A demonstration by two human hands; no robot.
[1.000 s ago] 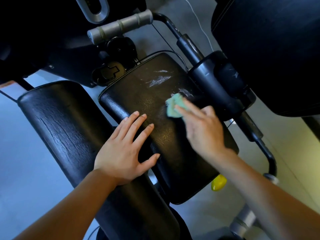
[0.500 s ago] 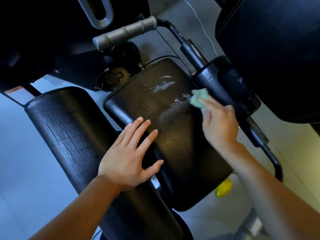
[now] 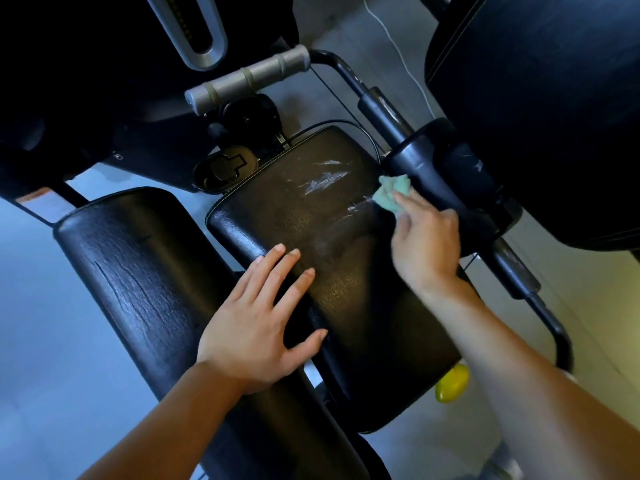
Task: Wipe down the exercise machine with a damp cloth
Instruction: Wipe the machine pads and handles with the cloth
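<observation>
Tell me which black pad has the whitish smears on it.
The middle pad, the one the right hand is wiping with the green cloth. The cracked left pad and the large right pad show no smears.

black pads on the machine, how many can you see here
3. A long cracked pad at left under the left hand; the middle seat pad being wiped with the green cloth; a large pad at upper right. Others may lie outside the frame.

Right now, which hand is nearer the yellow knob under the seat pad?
Left. The left hand lies flat across both pads, left of the yellow knob; the right hand holds the cloth at the pad's far edge.
</observation>
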